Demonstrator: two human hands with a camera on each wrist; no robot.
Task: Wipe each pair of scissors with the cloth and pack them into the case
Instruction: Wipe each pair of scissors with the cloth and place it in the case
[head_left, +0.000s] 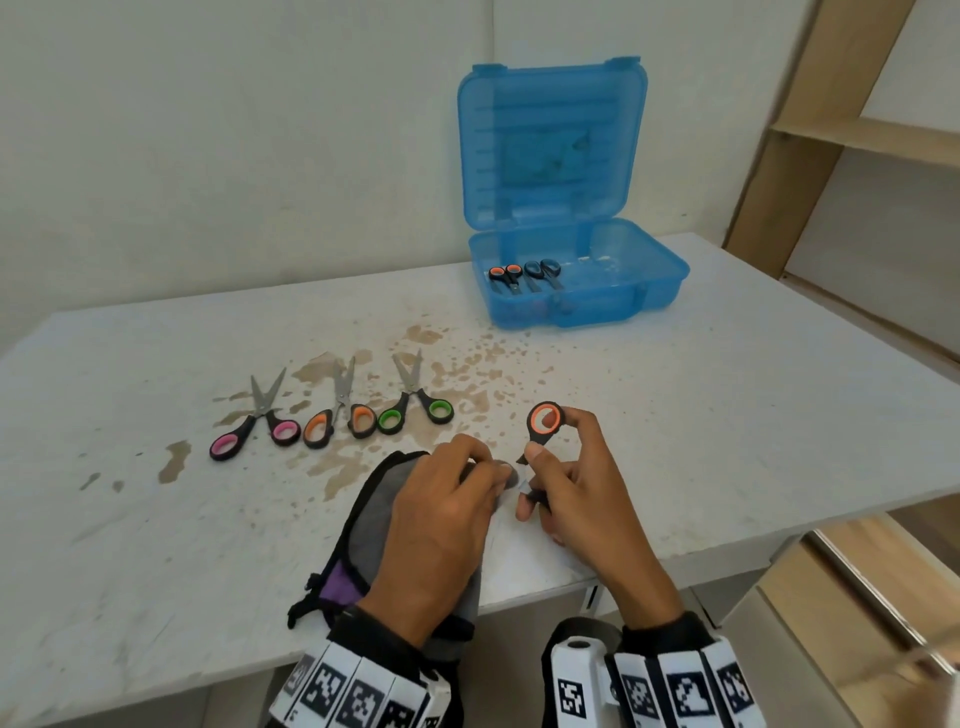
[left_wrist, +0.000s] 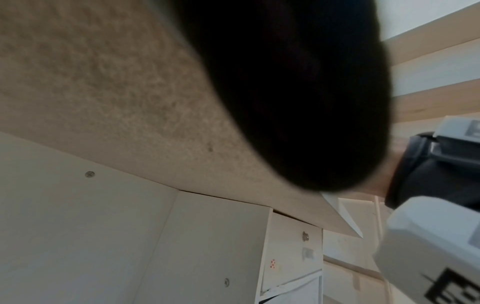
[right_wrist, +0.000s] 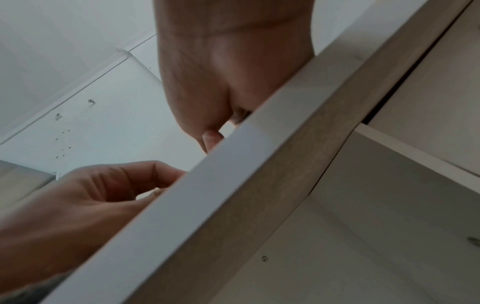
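Observation:
My right hand (head_left: 571, 483) grips a pair of orange-handled scissors (head_left: 544, 423) near the table's front edge, one handle loop sticking up above my fingers. My left hand (head_left: 441, 514) holds a grey cloth (head_left: 369, 519) with black trim and pinches it around the blade, which is hidden between the two hands. The open blue case (head_left: 649, 291) stands at the back right with two pairs inside: orange-handled (head_left: 504, 278) and blue-handled (head_left: 543, 273). In the right wrist view only my right palm (right_wrist: 221, 72) and left hand (right_wrist: 91, 195) show above the table edge (right_wrist: 233, 174).
Three pairs lie in a row on the stained white table (head_left: 727, 415): pink-handled (head_left: 254, 421), orange-handled (head_left: 340, 410), green-handled (head_left: 415, 400). Wooden shelves (head_left: 883, 140) stand at the right. A dark blur (left_wrist: 285, 92) fills much of the left wrist view.

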